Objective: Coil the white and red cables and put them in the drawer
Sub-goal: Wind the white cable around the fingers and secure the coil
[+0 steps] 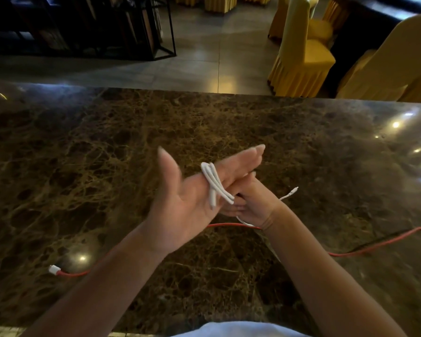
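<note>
**A:** What do you see from your end?

**B:** I see the left hand [180,198] held flat, fingers straight, with the white cable [213,184] looped a few times around those fingers. The right hand [247,203] sits just behind it, fingers curled, and seems to pinch the cable's loose run; its small plug [294,190] sticks out to the right.

**A:** Where could it slip?

**B:** I'd say off the fingertips. The loops sit loosely (one end already dangles across the palm), so any slack from the right hand could let the coil spring open.

**A:** And the red cable?

**B:** The red cable [374,246] lies uncoiled on the counter [107,142], running beneath both forearms, its white plug [53,269] at the near left. I'd worry a forearm drags it, or the white tail snags on it.

**A:** Anything else around?

**B:** Chairs in yellow covers [304,57] and a dark shelf unit [83,25] stand beyond the counter. I can't see a drawer anywhere.
</note>
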Available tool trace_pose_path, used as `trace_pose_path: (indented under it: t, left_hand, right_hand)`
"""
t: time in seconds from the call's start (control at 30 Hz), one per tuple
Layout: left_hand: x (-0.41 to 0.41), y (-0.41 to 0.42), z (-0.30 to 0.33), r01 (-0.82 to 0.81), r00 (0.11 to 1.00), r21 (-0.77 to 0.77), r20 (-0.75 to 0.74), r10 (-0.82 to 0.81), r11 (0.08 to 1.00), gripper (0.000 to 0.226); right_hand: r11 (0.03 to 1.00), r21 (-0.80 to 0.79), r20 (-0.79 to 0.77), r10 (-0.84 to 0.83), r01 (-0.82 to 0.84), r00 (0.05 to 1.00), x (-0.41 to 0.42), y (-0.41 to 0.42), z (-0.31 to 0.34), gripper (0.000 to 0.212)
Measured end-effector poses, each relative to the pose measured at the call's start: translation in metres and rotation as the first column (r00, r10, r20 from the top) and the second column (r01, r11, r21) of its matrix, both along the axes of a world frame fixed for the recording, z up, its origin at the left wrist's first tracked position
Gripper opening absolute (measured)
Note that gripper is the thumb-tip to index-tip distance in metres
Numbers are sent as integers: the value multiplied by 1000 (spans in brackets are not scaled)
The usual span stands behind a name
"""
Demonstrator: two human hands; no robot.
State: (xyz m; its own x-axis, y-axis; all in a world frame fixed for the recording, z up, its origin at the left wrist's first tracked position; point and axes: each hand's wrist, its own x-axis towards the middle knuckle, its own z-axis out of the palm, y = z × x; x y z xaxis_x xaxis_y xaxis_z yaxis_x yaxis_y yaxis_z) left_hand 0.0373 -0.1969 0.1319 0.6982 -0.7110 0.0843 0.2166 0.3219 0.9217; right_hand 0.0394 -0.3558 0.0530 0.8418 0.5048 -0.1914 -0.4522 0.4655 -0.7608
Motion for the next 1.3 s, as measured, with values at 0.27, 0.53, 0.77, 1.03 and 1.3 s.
trace_pose_path:
  t: [0.27, 0.53, 0.77, 1.03, 1.3]
  left_hand:
    - [18, 14, -7, 3, 984, -198, -175, -38, 980, 117]
    - [46, 22, -31, -161, 948, 152, 297, 110, 975, 123]
    - [44, 10, -56, -110, 978, 191, 196, 72, 975, 119]
    - [49, 12, -49, -200, 969, 25, -145, 202, 979, 133]
    - [65, 58, -7, -214, 896, -416, -444, 8, 884, 117]
  right_hand:
    - [990, -130, 102, -37, 51, 994, 2, -11, 2, 24]
    - [731, -682, 265, 196, 39, 944, -31, -27, 31, 38]
    - [475, -877, 330, 490, 70, 807, -42, -19, 75, 27]
    - [186, -981, 163, 679, 47, 715, -31, -17, 101, 27]
    - [61, -997, -3, 488, -37, 873, -5, -27, 44, 32]
